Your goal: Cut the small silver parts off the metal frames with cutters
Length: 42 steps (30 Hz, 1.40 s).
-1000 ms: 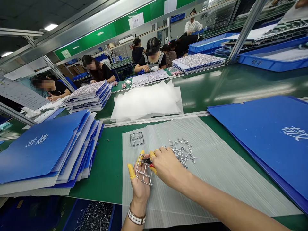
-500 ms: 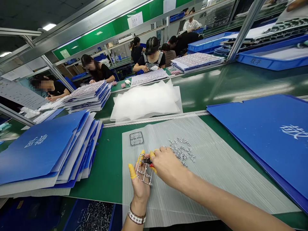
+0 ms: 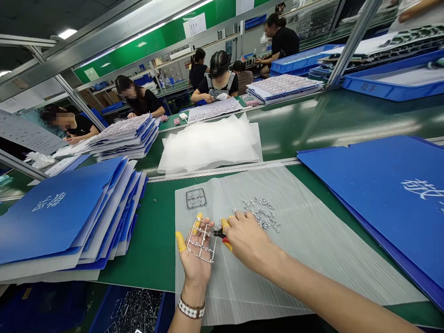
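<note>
My left hand (image 3: 195, 266), palm up, supports a silvery plastic sprue frame (image 3: 202, 250) with small wavy parts on its crossbars. Yellow finger cots cover its thumb and one fingertip. My right hand (image 3: 248, 238), also wearing yellow cots, is closed around side cutters (image 3: 218, 233) with dark jaws and a bit of red handle showing. The jaws meet the right side of the frame near its upper corner; whether they touch a part I cannot tell. Beyond my right hand lies a loose heap of small silvery parts (image 3: 267, 215). Another sprue frame (image 3: 196, 199) lies flat to the upper left.
A translucent sheet (image 3: 298, 277) covers the green table (image 3: 156, 240). Stacked blue boards (image 3: 79, 203) stand left, more blue boards (image 3: 374, 185) right. White foam sheets (image 3: 208, 143) lie behind a metal rail. A bin of sprue scraps (image 3: 137, 310) sits below left. Several people work across the bench.
My left hand has shifted left and opened flatter beneath the sprue frame, which now shows more of its face. The cutters have drawn back to the frame's right edge.
</note>
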Motion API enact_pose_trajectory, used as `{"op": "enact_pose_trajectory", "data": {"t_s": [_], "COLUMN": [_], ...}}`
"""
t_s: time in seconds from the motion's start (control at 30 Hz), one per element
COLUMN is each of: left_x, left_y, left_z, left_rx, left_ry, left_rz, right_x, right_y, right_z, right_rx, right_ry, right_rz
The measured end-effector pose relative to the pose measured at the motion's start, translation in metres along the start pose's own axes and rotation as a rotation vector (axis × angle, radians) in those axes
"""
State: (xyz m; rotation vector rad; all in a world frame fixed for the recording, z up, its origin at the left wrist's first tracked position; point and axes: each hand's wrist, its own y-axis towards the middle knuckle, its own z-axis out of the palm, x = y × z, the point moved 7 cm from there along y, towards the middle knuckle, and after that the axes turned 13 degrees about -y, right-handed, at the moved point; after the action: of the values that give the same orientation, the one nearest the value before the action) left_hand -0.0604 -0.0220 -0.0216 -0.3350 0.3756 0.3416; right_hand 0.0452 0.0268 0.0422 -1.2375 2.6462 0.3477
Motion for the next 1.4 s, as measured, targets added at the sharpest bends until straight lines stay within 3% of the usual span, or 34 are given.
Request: {"op": "enact_pose_trajectory", "data": {"t_s": [0.33, 0.6, 0.87, 1.07, 1.4], "left_x": [0.001, 0.003, -0.010, -0.009, -0.007], "left_y": [-0.005, -0.005, -0.004, -0.003, -0.003], "left_z": [0.009, 0.004, 0.009, 0.005, 0.000], "left_rx": [0.014, -0.011, -0.014, -0.060, -0.080], "left_ry": [0.022, 0.084, 0.035, 0.030, 0.069], "left_rz": [0.022, 0.051, 0.085, 0.082, 0.097], "right_x": [0.006, 0.009, 0.012, 0.029, 0.035], "right_y": [0.004, 0.004, -0.002, -0.004, -0.002], "right_z": [-0.007, -0.011, -0.014, -0.013, -0.014], "right_rx": [0.060, 0.128, 0.035, 0.042, 0.099], "right_ry": [-0.045, -0.070, -0.031, 0.020, -0.042], "right_rz": [-0.035, -0.064, -0.064, -0.100, -0.126]}}
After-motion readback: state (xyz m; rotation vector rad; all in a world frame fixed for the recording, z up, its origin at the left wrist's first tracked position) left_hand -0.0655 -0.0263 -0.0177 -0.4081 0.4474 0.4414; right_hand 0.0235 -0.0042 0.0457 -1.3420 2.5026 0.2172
